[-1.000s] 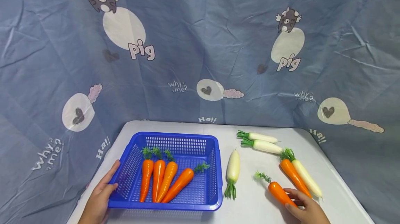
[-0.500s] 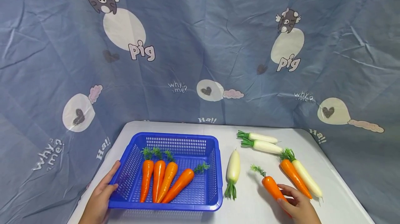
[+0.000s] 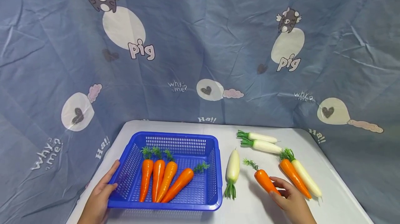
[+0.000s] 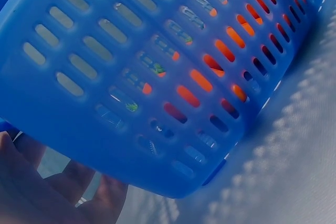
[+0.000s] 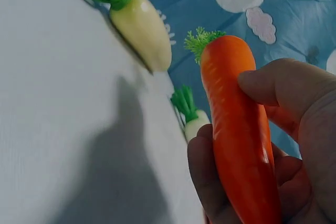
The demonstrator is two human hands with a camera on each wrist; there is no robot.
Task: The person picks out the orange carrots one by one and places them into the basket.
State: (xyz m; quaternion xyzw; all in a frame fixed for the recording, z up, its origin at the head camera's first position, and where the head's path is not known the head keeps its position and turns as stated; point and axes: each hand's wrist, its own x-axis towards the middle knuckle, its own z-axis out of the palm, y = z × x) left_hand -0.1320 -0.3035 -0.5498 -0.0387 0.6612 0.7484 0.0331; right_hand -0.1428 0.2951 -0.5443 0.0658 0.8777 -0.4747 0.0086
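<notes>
My right hand (image 3: 292,198) grips an orange carrot (image 3: 264,180) with a leafy green top, held above the white table. In the right wrist view, the thumb lies on one side of the carrot (image 5: 236,114) and curled fingers on the other. My left hand (image 3: 97,198) holds the left side of a blue plastic basket (image 3: 175,206), thumb over the rim. Several carrots (image 3: 146,179) lie inside it, tops mostly toward the back. Through the slots in the left wrist view, orange shows; the left fingers (image 4: 105,198) are partly hidden below the basket.
A white radish (image 3: 233,166) lies just right of the basket. Two more radishes (image 3: 265,146) rest at the back right. Farther right, a carrot (image 3: 294,178) lies alongside another radish (image 3: 307,179). A blue patterned cloth (image 3: 200,43) hangs behind the white table (image 3: 243,213).
My right hand has moved left with the carrot, away from the carrot and radish at the right and toward the basket. The left hand and basket stay in place.
</notes>
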